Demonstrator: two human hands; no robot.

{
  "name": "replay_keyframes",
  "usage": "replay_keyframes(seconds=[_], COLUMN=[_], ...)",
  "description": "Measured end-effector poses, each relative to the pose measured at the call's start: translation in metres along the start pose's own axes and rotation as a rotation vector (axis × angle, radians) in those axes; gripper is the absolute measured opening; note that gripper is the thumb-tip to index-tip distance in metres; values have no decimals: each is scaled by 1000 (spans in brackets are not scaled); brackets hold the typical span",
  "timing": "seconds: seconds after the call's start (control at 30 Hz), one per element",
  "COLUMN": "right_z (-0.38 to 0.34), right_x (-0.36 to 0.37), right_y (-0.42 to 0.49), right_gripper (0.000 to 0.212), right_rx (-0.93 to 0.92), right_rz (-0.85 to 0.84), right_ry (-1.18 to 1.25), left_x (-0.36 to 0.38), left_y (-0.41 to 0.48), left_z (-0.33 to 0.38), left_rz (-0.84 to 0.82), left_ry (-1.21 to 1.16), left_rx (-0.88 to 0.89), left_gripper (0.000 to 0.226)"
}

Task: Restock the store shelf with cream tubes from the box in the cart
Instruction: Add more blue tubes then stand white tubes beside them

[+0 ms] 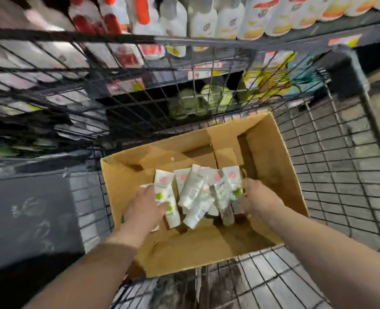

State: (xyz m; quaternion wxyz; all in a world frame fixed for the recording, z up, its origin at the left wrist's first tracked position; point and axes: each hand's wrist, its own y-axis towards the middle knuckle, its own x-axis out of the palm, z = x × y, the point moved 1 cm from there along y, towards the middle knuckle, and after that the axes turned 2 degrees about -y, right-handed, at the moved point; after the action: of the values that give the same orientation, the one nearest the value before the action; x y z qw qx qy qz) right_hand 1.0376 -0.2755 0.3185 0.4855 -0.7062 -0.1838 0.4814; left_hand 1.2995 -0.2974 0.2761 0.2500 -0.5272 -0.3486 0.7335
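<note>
Reaching down into the open cardboard box (271, 157) that sits in the wire cart (331, 166), you have both hands among the cream tubes (195, 195). Your left hand (143, 210) lies at the left edge of the pile, its fingers (162, 206) curled over the lower part of a white tube with a green patch (165, 197), the thumb side pressing that tube from the left. Your right hand (260, 200) is at the right edge of the pile, fingers bent down and closed against the outermost tubes there; how many it actually grips cannot be told.

The tubes lie loosely heaped in the near middle of the box, some flat, some tilted across one another. They are white with a small pink-red round mark near the top and green printing lower down. The writing on them is too blurred to read, and no brand name can be made out.

Beyond the far wall of the cart stands the store shelf (229, 70). Its upper row holds white bottles (227, 16) with orange and yellow labels, also unreadable. Price tags (344, 42) in red and yellow run along the shelf edge, their figures smeared. Lower down, greenish packs (209, 99) show through the wire.
</note>
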Motion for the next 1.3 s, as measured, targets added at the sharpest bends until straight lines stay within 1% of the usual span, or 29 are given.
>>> replay_keyframes(seconds=[0.1,0.2,0.37,0.43,0.53,0.6,0.67,0.7,0.8,0.83,0.97,1.07,1.2,1.3], right_z=[1,2,5,5,6,6,4,3,-2,-6,-26,-45,-72,-96], right_x=[14,24,30,29,27,27,24,21,5,-3,-40,-67,-97,-115], right_y=[17,27,37,39,39,36,28,21,-3,-13,-55,-90,-141,-182], right_gripper=[44,45,58,55,44,45,47,45,31,29,34,34,33,31], right_rx=[16,45,101,119,131,118,99,81,6,-27,-139,-231,-395,-532], right_rz=[27,76,119,129,110,111,122,130,156,164,212,243,263,291], right_ry=[59,111,286,304,255,242,293,322,356,366,390,370,348,304], left_x=[14,23,28,29,29,27,23,19,3,-4,-41,-71,-110,-139], left_y=[14,21,29,30,30,26,17,11,-13,-23,-69,-107,-162,-208], left_z=[-1,-1,-6,-7,-8,-9,-9,-9,-5,-2,15,27,36,35], left_rz=[21,40,46,41,41,47,67,79,111,131,227,299,392,508], left_ry=[-44,-119,-239,-302,-355,-383,-420,-441,-505,-517,-592,-679,-782,-820], left_rx=[-65,-121,-199,-237,-254,-263,-271,-272,-247,-224,-150,-153,-119,-103], left_gripper=[62,63,49,49,45,42,39,38,41,42,38,37,37,34])
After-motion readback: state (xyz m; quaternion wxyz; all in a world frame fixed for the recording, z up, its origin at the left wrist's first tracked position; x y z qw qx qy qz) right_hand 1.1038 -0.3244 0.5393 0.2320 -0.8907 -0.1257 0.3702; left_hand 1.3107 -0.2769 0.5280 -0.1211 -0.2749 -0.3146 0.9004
